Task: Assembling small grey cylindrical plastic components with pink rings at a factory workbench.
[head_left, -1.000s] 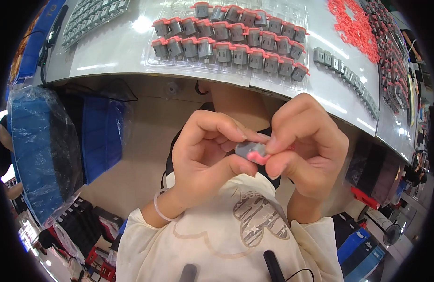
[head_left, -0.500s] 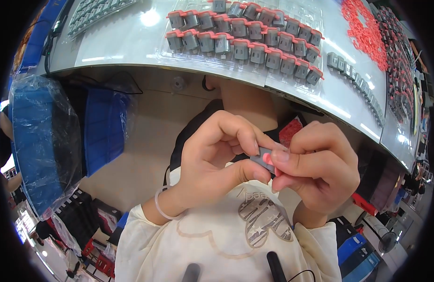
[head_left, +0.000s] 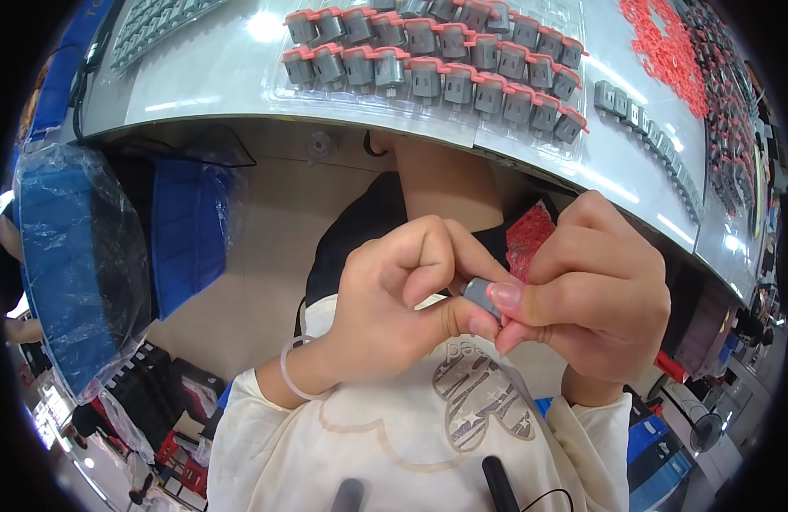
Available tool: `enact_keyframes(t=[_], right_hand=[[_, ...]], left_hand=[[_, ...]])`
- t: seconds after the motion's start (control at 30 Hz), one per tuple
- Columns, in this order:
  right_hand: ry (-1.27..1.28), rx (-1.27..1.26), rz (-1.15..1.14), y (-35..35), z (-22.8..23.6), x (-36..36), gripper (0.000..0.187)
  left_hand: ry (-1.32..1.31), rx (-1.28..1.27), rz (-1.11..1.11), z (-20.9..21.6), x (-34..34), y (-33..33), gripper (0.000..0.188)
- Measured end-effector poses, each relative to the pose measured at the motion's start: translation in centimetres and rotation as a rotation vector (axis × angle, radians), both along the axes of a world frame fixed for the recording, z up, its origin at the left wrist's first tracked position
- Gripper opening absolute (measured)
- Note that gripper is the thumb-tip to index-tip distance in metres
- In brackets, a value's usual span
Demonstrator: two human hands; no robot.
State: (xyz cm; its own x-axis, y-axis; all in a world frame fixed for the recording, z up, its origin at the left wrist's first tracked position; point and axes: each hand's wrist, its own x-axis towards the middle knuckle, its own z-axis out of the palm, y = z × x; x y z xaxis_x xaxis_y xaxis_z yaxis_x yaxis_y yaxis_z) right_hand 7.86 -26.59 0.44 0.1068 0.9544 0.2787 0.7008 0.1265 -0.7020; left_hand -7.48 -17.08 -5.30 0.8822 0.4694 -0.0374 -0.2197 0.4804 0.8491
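In front of my chest, a small grey block-shaped part (head_left: 479, 295), like a little motor casing, is held between both hands. My left hand (head_left: 402, 307) pinches it between thumb and index finger, the other fingers curled. From the right, my right hand (head_left: 594, 294) presses thumb and fingers against the block's end. A small pinkish-red plastic piece is in the right fingertips, now almost wholly hidden by them. On the table beyond, rows of similar grey blocks (head_left: 424, 83) carry red plastic pieces along their tops, in a clear plastic tray (head_left: 275, 96).
On the white table (head_left: 189, 94), a line of bare grey blocks (head_left: 641, 124) and a pile of loose red pieces (head_left: 658, 55) lie to the right. A grey tray of parts (head_left: 159, 30) is at far left. A plastic-wrapped blue bin (head_left: 70, 264) stands left below the table.
My right hand has shifted slightly right, its fingers closing over the red piece, which showed more before. My left hand has dipped a little. The view has shifted slightly.
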Motion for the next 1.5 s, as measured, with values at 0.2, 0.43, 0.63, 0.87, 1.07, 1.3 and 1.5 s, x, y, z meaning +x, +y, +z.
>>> enact_keyframes(t=[0.2, 0.43, 0.63, 0.87, 1.07, 1.3, 1.5], right_hand=[[0.106, -0.068, 0.035, 0.3, -0.4, -0.4, 0.027], [0.216, -0.081, -0.106, 2.3, -0.6, -1.1, 0.051], [0.125, -0.063, 0.129, 6.2, 0.3, 0.4, 0.032], [-0.068, 0.016, 0.047, 16.1, 0.9, 5.1, 0.019], [-0.104, -0.218, -0.081, 20.8, -0.7, 6.1, 0.025], [-0.136, -0.132, -0.052, 20.9, -3.8, 5.8, 0.021], [-0.320, 0.046, -0.056, 19.7, -5.1, 6.7, 0.020]], left_hand=[[-0.048, -0.464, -0.209, -1.4, 0.3, 1.4, 0.048], [0.001, -0.336, -0.084, -0.3, -0.3, 3.2, 0.051], [-0.069, -0.295, 0.001, -1.3, -1.4, 4.7, 0.064], [0.065, -0.027, 0.138, -0.8, -3.8, 7.6, 0.051], [0.126, -0.007, 0.208, -0.6, -4.8, 7.9, 0.039], [0.117, -0.033, 0.123, -1.2, -5.4, 7.7, 0.026], [0.184, 0.046, 0.121, -0.7, -4.6, 7.2, 0.029]])
